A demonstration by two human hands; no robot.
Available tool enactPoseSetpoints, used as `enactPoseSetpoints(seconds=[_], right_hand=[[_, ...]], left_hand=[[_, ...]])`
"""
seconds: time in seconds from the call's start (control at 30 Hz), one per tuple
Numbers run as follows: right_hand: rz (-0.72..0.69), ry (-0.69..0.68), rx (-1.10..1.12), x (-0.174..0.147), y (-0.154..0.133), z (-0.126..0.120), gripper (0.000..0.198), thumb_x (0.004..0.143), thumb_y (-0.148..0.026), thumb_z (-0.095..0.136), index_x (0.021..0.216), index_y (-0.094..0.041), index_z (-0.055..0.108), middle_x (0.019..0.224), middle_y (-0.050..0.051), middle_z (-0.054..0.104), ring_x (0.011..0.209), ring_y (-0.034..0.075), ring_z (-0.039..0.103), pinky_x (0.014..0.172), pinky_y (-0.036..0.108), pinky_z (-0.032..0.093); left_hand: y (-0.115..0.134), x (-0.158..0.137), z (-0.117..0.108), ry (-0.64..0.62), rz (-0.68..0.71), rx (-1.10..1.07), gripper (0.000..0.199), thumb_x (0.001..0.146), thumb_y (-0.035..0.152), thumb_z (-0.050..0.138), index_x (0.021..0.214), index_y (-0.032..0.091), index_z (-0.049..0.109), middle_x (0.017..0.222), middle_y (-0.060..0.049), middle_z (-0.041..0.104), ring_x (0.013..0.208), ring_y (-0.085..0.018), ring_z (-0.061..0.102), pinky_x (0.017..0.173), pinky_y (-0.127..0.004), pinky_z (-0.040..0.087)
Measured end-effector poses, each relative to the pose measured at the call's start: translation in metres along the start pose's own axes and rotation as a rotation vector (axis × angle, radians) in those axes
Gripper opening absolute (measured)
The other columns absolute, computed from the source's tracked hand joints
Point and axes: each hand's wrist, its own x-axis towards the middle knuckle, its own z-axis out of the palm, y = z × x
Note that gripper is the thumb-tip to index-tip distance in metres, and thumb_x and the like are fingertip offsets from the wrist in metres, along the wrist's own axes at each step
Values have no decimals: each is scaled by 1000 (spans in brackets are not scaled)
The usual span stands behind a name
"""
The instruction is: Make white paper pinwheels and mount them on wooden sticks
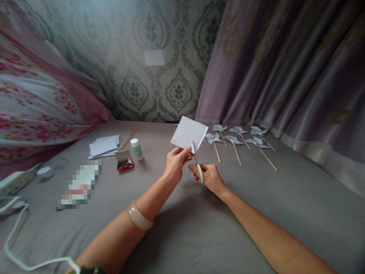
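Observation:
A white square of paper (188,131) is held up in front of me, tilted, with my left hand (176,161) pinching its lower edge. My right hand (211,177) grips a pair of scissors (200,173) with pale green handles. Their blades reach up to the paper's lower corner, close to the left fingertips. Whether the blades are fully closed there I cannot tell. Several white paper pinwheels (234,140) on wooden sticks lie on the grey sheet to the right, beyond my right hand.
Left of my hands are a glue bottle (137,149), a red box of small metal pieces (124,163), wooden sticks (127,139) and stacked white paper (104,146). A power strip (17,182), a white cable (17,243) and a blurred-out object (81,184) lie farther left.

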Motion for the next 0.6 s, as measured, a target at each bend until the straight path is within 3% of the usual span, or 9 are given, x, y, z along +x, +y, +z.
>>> enactPoseSetpoints(seconds=[0.6], right_hand=[[17, 10, -5, -1, 0, 1, 53, 66, -66, 65, 51, -17, 54, 47, -1, 51, 46, 9, 41, 48, 25, 30]], left_hand=[[-1, 1, 0, 2, 7, -21, 28, 52, 29, 83, 60, 12, 63, 57, 0, 60, 56, -8, 57, 57, -20, 45]])
